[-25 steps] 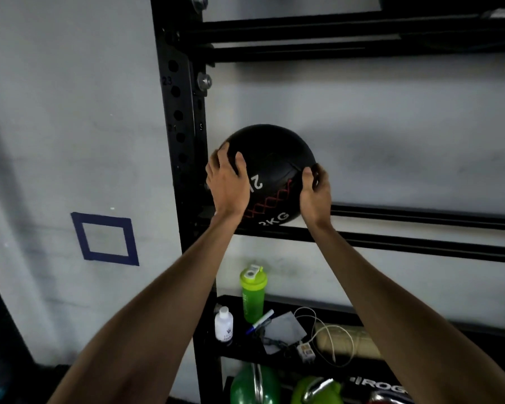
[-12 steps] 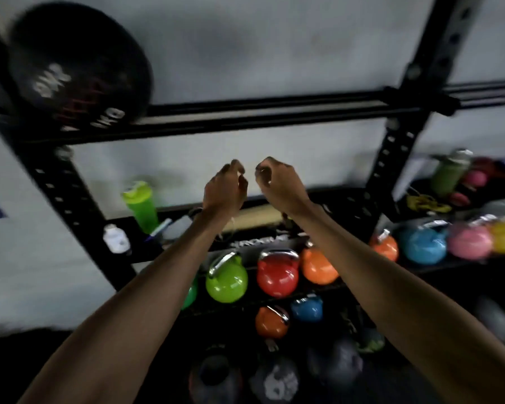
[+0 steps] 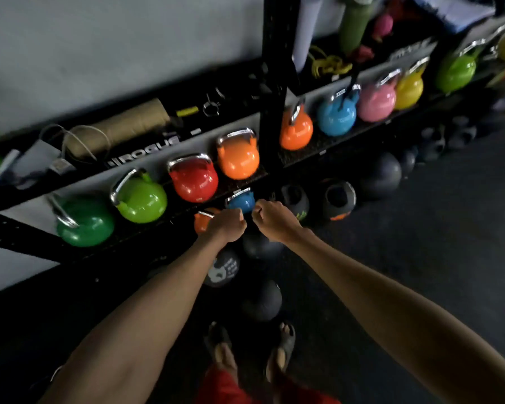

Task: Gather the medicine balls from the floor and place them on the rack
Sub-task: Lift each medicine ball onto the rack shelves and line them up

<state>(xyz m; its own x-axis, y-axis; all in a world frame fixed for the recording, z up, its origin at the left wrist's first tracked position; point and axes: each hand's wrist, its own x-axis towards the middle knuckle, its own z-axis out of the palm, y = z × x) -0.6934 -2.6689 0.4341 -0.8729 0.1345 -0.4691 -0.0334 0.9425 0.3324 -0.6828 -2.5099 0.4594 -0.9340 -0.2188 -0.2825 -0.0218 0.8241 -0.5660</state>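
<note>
Hovering, left hand (image 3: 228,225) and right hand (image 3: 270,220) curled, empty, over dark round medicine ball (image 3: 263,301) by sandalled feet (image 3: 283,345). Might trip, or fumble heavy lift.

This is a gym, seen at its equipment storage wall. A black steel rack (image 3: 274,83) with punched uprights stands against a pale wall (image 3: 114,45). Its lower shelf (image 3: 318,144) is lined with chrome-handled kettlebells (image 3: 194,180) in green, red, orange, blue, pink and yellow. ROGUE lettering (image 3: 143,151) marks a shelf edge. Beneath, dark medicine balls (image 3: 381,176) lie on a dark floor (image 3: 435,243), some printed with markings.
</note>
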